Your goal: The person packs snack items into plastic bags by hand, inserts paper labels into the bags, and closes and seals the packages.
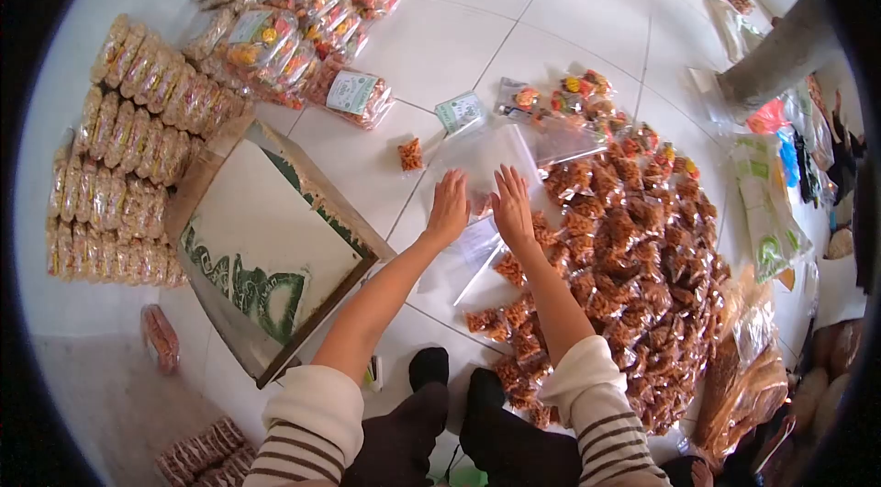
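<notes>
**Partway: some labelled bags filled, big pile loose**

Pile of small snack packets (652, 303) is covering the floor (500, 14) at right; reads as the part left. Filled labelled bags (266, 42) are sitting grouped far left, looking done. Clear plastic bag (473, 152) is lying between, not looking full. Left hand (446, 207) and right hand (512, 212) are spreading flat over it, fingers extended, gripping nothing visible; can't tell if palms are touching. One packet (410, 154) is lying left.
</notes>
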`<action>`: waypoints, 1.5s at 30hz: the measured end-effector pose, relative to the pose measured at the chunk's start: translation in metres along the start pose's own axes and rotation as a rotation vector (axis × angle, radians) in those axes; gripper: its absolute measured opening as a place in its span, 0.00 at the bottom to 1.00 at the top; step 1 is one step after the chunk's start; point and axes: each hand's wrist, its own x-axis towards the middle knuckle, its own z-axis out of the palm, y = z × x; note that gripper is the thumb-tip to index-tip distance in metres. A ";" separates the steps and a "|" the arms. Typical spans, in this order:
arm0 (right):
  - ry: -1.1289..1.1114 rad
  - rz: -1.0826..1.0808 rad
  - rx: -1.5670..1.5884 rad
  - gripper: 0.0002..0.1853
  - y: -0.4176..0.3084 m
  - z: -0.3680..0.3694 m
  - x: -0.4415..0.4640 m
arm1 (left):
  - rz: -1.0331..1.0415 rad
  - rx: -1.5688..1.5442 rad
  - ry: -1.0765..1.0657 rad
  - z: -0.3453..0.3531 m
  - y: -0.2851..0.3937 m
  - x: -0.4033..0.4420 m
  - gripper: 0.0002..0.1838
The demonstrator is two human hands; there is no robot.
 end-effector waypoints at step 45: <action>0.750 0.221 0.366 0.34 -0.209 -0.256 -0.067 | 0.173 -0.725 0.588 -0.348 0.195 -0.091 0.05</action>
